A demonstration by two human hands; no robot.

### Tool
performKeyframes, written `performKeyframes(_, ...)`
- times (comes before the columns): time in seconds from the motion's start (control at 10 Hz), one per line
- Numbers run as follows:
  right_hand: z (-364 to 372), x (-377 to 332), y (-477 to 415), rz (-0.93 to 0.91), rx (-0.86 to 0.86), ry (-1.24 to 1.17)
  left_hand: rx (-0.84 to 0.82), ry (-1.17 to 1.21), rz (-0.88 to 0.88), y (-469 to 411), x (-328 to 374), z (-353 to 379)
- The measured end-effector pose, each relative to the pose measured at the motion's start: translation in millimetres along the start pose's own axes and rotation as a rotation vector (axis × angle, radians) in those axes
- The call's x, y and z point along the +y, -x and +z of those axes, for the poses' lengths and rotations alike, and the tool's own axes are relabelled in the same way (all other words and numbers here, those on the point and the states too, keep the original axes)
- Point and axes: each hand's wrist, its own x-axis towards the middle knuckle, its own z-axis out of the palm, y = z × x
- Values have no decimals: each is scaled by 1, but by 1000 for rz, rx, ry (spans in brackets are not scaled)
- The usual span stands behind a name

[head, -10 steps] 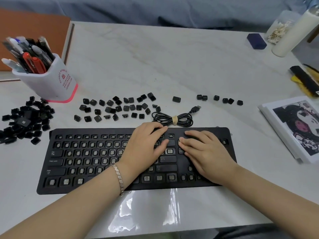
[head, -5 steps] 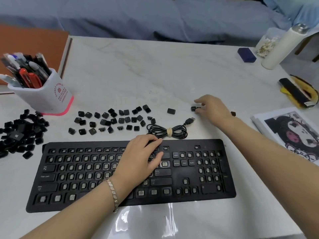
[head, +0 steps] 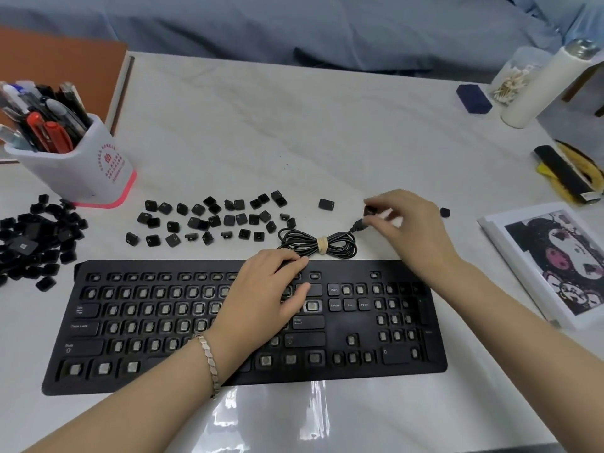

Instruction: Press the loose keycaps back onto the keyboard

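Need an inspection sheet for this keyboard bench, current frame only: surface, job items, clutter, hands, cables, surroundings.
Surface: white marbled table.
Job's things: black keyboard, most sockets bare; loose black keycaps scattered behind it; keycap pile far left.
Clutter: white pen holder with pink base, white bottle, clear swab jar, dark blue box, printed picture sheets, yellow-and-black object.
Hands: left hand rests on keyboard; right hand pinches one black keycap.
Cables: black USB cable, coiled, tied with tan band.
Surroundings: blue fabric; orange-brown board.

Soft even light, glare on the table (head: 268, 420), right hand (head: 408, 230) seemingly motion-blurred.
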Motion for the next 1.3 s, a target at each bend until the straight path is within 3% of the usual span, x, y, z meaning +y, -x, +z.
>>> performKeyframes(0.2,-1,-17,69,65,-213,-212,3,-4,-3,1,-1,1)
performKeyframes(0.5,14,-17,70,301,-267,-232,-6,5,-1,1,-1,1)
performKeyframes(1.3,20,-16,66,262,-298,-254,-10,-3,-3,0,-1,2)
